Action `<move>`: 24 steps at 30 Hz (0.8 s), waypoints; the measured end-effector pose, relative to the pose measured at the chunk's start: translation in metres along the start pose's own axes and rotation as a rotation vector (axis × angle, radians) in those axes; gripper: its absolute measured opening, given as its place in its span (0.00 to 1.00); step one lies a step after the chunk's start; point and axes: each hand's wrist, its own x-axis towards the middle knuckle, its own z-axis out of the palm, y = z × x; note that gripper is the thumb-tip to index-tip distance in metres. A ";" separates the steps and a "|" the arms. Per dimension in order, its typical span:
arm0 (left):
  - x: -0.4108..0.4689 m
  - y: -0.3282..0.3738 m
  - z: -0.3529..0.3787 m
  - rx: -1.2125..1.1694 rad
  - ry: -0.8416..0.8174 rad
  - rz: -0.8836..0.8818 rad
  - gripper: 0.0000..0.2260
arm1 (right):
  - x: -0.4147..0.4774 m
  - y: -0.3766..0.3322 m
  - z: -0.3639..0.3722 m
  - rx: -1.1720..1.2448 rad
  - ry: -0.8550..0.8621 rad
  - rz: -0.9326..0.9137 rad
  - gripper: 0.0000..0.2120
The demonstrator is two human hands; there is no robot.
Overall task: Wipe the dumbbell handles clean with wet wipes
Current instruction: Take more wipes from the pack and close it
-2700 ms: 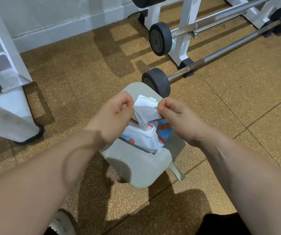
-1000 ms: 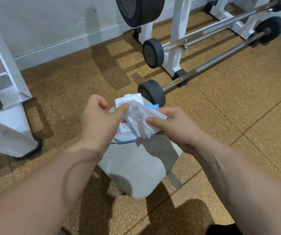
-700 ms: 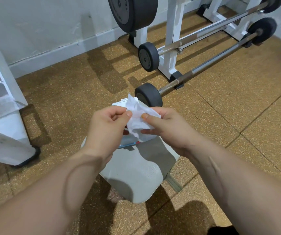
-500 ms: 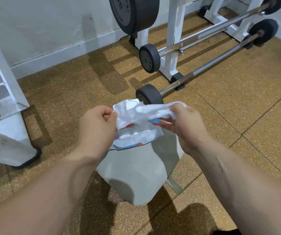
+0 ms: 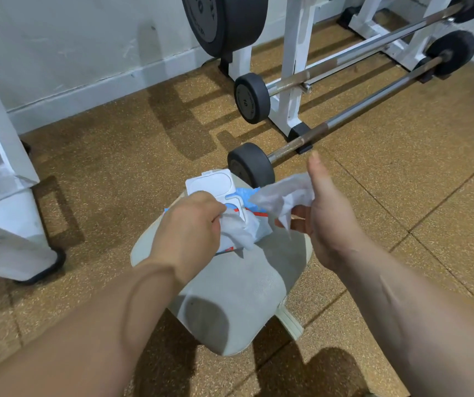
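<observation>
- The wet wipe is loose and crumpled in the right hand. The fingers are curled round its lower edge and the thumb stands straight up. The sheet fans out to the left of the fingers, clear of the pack.
- The left hand is closed. Its fingers pinch the next sheet, which stands out of the pack opening directly under the fingertips.
- Judgement: this grip probably steadies the pack, so that one sheet comes free without dragging the rest out.
- The wipes pack lies just beyond the left fingers, with its white flip lid swung open and away from them. The open lid suggests that dispensing is not finished.
- The pack rests on the far end of the grey padded bench, below both hands and within reach.
- The dumbbell handle lies on the floor, beyond the right fingers and apart from them. Its near weight sits just past the pack. No wipe touches the handle; wiping has not begun.
- Writing: the pack shows blue and red print, but no word is legible. The small plate on the white rack carries digits that appear to read 10. The raised lettering on the large plate is too blurred to read.
</observation>
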 end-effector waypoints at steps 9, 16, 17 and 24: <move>0.023 0.005 -0.018 -0.190 -0.065 -0.226 0.09 | -0.006 0.015 0.012 -0.125 -0.049 -0.014 0.32; 0.012 0.009 -0.034 -0.281 -0.353 -0.308 0.21 | -0.005 0.002 0.017 -0.173 -0.114 -0.100 0.12; 0.008 0.013 -0.040 -0.376 -0.281 -0.365 0.19 | -0.008 -0.004 0.016 -0.186 -0.133 -0.082 0.11; 0.023 0.082 -0.157 -1.062 -0.324 -0.861 0.24 | -0.078 -0.116 0.036 -0.183 -0.346 0.019 0.09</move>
